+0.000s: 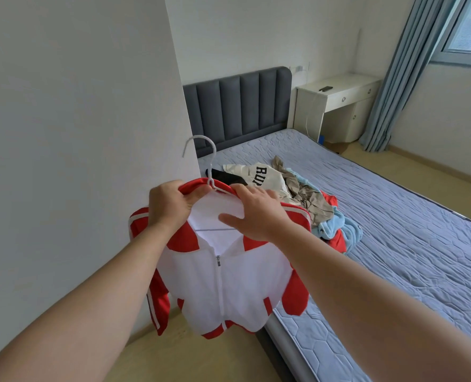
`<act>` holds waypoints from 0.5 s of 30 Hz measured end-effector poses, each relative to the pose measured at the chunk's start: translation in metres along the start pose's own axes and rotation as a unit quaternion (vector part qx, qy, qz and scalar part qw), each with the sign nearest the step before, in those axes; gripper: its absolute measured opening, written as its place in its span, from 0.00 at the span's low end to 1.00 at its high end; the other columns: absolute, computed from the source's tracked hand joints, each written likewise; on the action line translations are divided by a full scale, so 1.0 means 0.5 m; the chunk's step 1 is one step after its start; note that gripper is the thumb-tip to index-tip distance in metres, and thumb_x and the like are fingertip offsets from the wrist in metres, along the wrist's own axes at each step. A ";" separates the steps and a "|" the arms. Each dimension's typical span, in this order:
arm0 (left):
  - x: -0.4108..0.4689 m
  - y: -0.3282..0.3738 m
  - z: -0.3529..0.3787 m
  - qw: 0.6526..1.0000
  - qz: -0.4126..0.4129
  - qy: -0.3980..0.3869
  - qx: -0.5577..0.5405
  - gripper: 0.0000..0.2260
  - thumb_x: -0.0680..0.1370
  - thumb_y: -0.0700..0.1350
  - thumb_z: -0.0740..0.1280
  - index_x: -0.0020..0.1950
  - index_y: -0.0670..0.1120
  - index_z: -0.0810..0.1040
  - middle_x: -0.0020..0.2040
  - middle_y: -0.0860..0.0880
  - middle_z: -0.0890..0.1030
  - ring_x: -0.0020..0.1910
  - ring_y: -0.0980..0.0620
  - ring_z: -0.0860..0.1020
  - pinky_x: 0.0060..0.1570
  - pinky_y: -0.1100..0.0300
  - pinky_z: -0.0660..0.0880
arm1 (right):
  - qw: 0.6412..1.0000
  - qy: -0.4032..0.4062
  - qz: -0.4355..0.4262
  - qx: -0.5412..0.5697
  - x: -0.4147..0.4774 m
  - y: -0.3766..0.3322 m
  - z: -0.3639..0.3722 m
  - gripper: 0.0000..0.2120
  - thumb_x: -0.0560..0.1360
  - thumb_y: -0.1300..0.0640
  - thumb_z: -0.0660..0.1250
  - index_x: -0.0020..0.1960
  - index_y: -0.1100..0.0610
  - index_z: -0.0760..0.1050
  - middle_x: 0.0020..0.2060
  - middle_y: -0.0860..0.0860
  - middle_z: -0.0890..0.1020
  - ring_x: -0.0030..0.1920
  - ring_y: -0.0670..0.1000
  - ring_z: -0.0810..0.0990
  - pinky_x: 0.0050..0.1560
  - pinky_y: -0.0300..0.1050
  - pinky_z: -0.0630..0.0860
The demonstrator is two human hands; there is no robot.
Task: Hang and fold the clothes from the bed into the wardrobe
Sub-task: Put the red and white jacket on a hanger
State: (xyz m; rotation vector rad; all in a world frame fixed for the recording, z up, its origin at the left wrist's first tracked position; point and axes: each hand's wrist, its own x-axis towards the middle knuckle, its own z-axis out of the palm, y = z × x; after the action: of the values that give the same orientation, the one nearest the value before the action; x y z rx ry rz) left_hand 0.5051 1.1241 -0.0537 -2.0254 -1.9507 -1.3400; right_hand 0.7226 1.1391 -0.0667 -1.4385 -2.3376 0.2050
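Beside the bed [411,244] we hold up a red and white jacket [229,285] on its white hanger [202,148], left hand [171,206] with fingers curled round the collar, right hand [255,215] with fingers pinching the shoulder, seemingly to seat it squarely; more clothes [300,197] lie heaped behind.

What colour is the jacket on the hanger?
The jacket is white with red shoulders, collar and white-striped red sleeves; the head view shows it.
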 end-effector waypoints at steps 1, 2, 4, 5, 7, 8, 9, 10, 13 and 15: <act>0.000 0.011 0.002 1.000 0.006 -0.007 0.001 0.24 0.71 0.68 0.68 0.28 0.51 0.70 0.24 0.57 0.69 0.23 0.57 0.68 0.27 0.67 0.60 | 1.000 0.019 -0.003 0.004 0.005 -0.010 -0.002 0.23 0.79 0.34 0.59 0.66 0.48 0.67 0.53 0.48 0.81 0.54 0.54 0.78 0.64 0.59 0.70; 0.001 0.021 0.003 1.000 0.013 -0.015 0.006 0.24 0.71 0.69 0.67 0.28 0.52 0.69 0.24 0.57 0.69 0.23 0.58 0.68 0.27 0.67 0.59 | 0.999 0.040 0.004 0.031 0.009 -0.014 -0.004 0.15 0.82 0.39 0.58 0.59 0.50 0.70 0.45 0.48 0.80 0.45 0.54 0.79 0.58 0.58 0.74; 0.000 0.035 0.000 0.999 0.022 -0.043 0.003 0.25 0.71 0.72 0.63 0.28 0.53 0.67 0.24 0.58 0.69 0.24 0.58 0.68 0.26 0.69 0.60 | 0.993 0.072 0.026 0.086 0.016 -0.008 -0.006 0.12 0.84 0.47 0.57 0.50 0.55 0.70 0.37 0.51 0.78 0.38 0.56 0.78 0.44 0.54 0.77; 0.001 0.037 -0.004 0.998 0.018 -0.060 -0.009 0.26 0.71 0.74 0.60 0.30 0.53 0.68 0.24 0.57 0.70 0.24 0.57 0.70 0.26 0.71 0.61 | 0.992 0.083 0.028 0.094 0.017 -0.002 -0.006 0.11 0.85 0.49 0.57 0.49 0.56 0.70 0.37 0.53 0.79 0.38 0.58 0.78 0.39 0.52 0.74; 0.003 0.022 -0.018 0.995 -0.010 -0.078 -0.055 0.28 0.73 0.76 0.55 0.35 0.53 0.74 0.28 0.58 0.76 0.31 0.60 0.75 0.30 0.74 0.66 | 0.989 0.106 0.035 0.102 0.016 0.011 -0.009 0.10 0.85 0.52 0.58 0.47 0.54 0.69 0.37 0.52 0.78 0.38 0.58 0.77 0.39 0.49 0.68; 0.002 0.005 -0.026 0.994 -0.034 -0.076 -0.073 0.29 0.75 0.76 0.52 0.41 0.53 0.78 0.33 0.60 0.79 0.36 0.62 0.77 0.35 0.73 0.69 | 0.987 0.115 0.041 0.109 0.015 0.018 -0.012 0.09 0.85 0.52 0.58 0.46 0.52 0.68 0.36 0.50 0.76 0.38 0.57 0.76 0.41 0.49 0.67; -0.001 -0.016 -0.033 0.992 -0.067 -0.067 -0.083 0.29 0.76 0.74 0.52 0.46 0.52 0.80 0.39 0.60 0.81 0.42 0.61 0.79 0.40 0.70 0.72 | 0.984 0.125 0.048 0.119 0.014 0.025 -0.015 0.10 0.85 0.52 0.58 0.45 0.52 0.67 0.36 0.49 0.75 0.37 0.55 0.74 0.42 0.49 0.67; -0.005 -0.042 -0.040 0.989 -0.106 -0.055 -0.089 0.25 0.77 0.69 0.53 0.49 0.53 0.81 0.43 0.60 0.82 0.48 0.59 0.79 0.43 0.67 0.72 | 0.981 0.134 0.056 0.126 0.013 0.030 -0.019 0.10 0.85 0.52 0.59 0.45 0.51 0.67 0.36 0.48 0.74 0.37 0.53 0.73 0.44 0.50 0.69; -0.026 -0.111 -0.047 0.970 -0.208 -0.066 -0.109 0.09 0.77 0.50 0.62 0.47 0.57 0.82 0.48 0.60 0.83 0.53 0.53 0.81 0.47 0.61 0.75 | 0.977 0.159 0.070 0.123 0.013 0.045 -0.027 0.10 0.85 0.53 0.59 0.45 0.53 0.68 0.40 0.49 0.73 0.40 0.53 0.73 0.48 0.57 0.74; -0.040 -0.133 -0.045 0.959 -0.240 -0.074 -0.131 0.07 0.77 0.45 0.67 0.47 0.57 0.81 0.48 0.57 0.84 0.52 0.52 0.82 0.49 0.56 0.79 | 0.974 0.178 0.089 0.111 0.016 0.049 -0.028 0.08 0.85 0.53 0.58 0.49 0.54 0.72 0.43 0.48 0.74 0.43 0.52 0.74 0.52 0.59 0.75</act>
State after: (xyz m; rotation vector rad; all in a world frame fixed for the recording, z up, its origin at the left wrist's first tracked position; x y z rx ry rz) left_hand 0.4411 1.1099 -0.0856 -1.8645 -2.5817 -1.6544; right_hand 0.7453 1.1563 -0.0597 -1.4373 -1.8414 0.2279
